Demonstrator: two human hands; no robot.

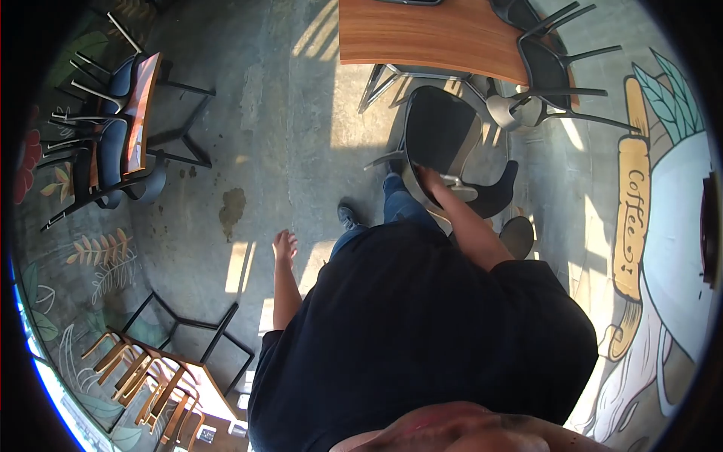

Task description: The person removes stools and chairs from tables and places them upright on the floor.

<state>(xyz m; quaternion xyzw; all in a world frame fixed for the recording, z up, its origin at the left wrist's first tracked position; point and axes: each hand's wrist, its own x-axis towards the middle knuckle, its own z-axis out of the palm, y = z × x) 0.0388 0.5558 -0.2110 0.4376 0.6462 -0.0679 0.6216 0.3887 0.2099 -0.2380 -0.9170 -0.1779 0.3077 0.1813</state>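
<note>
My left hand [285, 245] hangs beside my body over the concrete floor, its fingers apart and touching nothing. On the other side, my right hand [431, 179] is at the near edge of a black chair [444, 128]. Its fingers are partly hidden at that edge, so their grip cannot be made out. The chair stands just in front of my right leg, close to the wooden table [429, 34]. A curved black chair part [493, 188] shows to the right of this hand.
Upturned chairs [542, 71] rest on the wooden table, legs sticking out rightward. At the left, more chairs [113, 143] lie on another table [143, 113]. Wooden stools [143, 380] sit on a table [215, 392] at lower left. A painted wall [636, 211] borders the right.
</note>
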